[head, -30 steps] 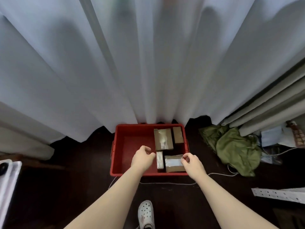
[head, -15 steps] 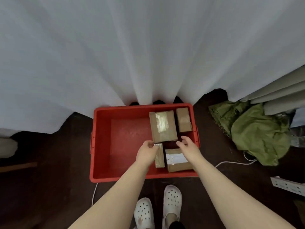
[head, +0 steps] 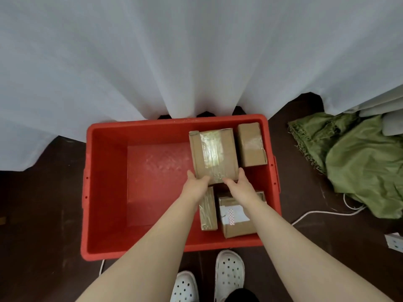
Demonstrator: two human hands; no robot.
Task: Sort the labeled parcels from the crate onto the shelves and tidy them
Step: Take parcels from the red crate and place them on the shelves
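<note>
A red crate (head: pixel 104 192) stands on the dark floor in front of my feet. Several cardboard parcels lie in its right half. The largest taped parcel (head: pixel 212 154) is gripped at its near edge by both hands: my left hand (head: pixel 196 186) at its near left corner, my right hand (head: pixel 238 185) at its near right corner. A smaller box (head: pixel 250 144) lies to its right. A narrow parcel (head: pixel 208 211) and a parcel with a white label (head: pixel 234 216) lie nearer me, partly under my forearms.
White curtains (head: pixel 196 57) hang right behind the crate. A green cloth (head: pixel 359 162) lies crumpled at the right, with a white cable (head: pixel 322 212) on the floor beside it. My white clogs (head: pixel 227 271) stand close to the crate's near wall.
The view has tilted down and closed in on the crate. Both hands moved forward from the near parcels to the large taped parcel and took hold of its near edge.
</note>
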